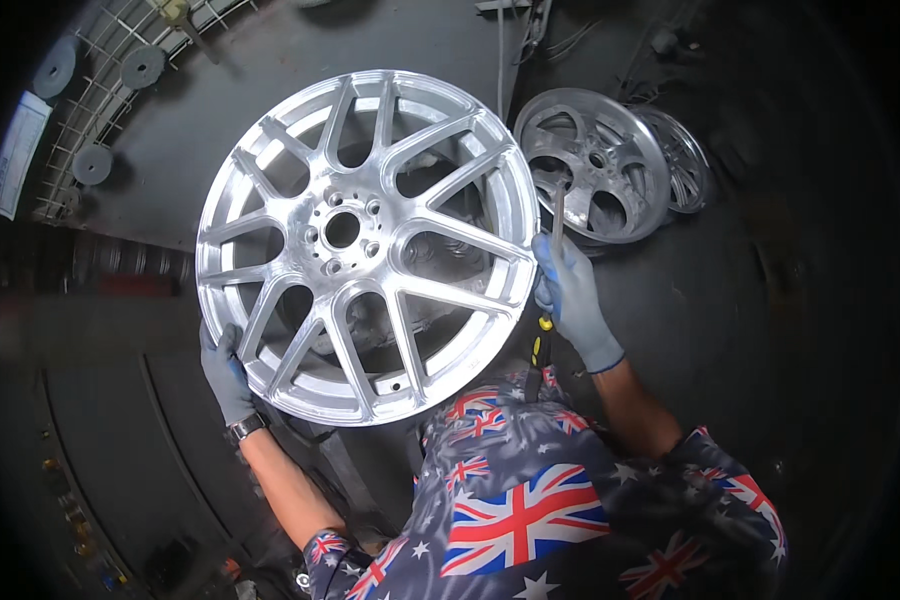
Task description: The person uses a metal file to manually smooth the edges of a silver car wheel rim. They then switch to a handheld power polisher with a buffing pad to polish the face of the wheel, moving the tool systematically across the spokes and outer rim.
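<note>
A large bare-metal alloy wheel (pixel 310 220), with paired spokes and a round centre bore, is tilted up with its face toward me. My left hand (pixel 227 375), in a grey-blue glove, grips its lower left edge, with the thumb on the front and the other fingers hidden behind. My right hand (pixel 576 305), gloved alike, is closed around a file-like tool at the wheel's right edge. The tool's flat metal blade (pixel 558 212) points up, and its black and yellow handle (pixel 540 348) hangs below the hand. Whether those fingers also grip the wheel is unclear.
Behind on the right, two more alloy wheels (pixel 625 205) lie on the dark floor. A wire mesh rack (pixel 100 95) with round grey discs (pixel 143 67) curves along the upper left. Dark shelving with small items (pixel 75 510) stands at the lower left.
</note>
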